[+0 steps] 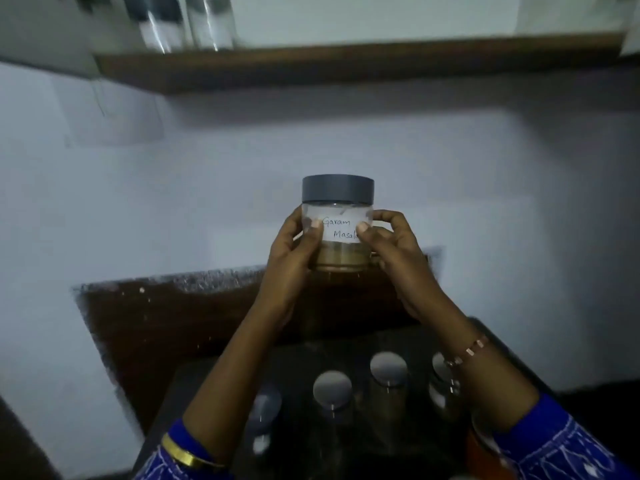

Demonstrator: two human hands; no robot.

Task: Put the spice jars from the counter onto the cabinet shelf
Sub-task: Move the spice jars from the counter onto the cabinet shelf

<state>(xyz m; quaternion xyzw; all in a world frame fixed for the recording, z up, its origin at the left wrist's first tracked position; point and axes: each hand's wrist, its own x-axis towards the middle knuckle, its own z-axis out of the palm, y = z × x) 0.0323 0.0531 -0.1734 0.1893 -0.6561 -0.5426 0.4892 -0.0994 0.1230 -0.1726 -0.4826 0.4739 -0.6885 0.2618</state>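
Four jars [331,388] wait on the counter [194,375]. Both hands, left [294,251] and right [391,247], clasp the Garam Masala jar [337,223] midair below the shelf [311,69], where two blurred jars [187,26] already stand.

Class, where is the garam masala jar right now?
In the head view, the garam masala jar is centre frame, held upright between left hand and right hand, below the shelf.

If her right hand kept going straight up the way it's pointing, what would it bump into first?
Probably the brown shelf edge overhead. The right hand, gripping the Garam Masala jar, has only bare wall above it; depth is unclear.
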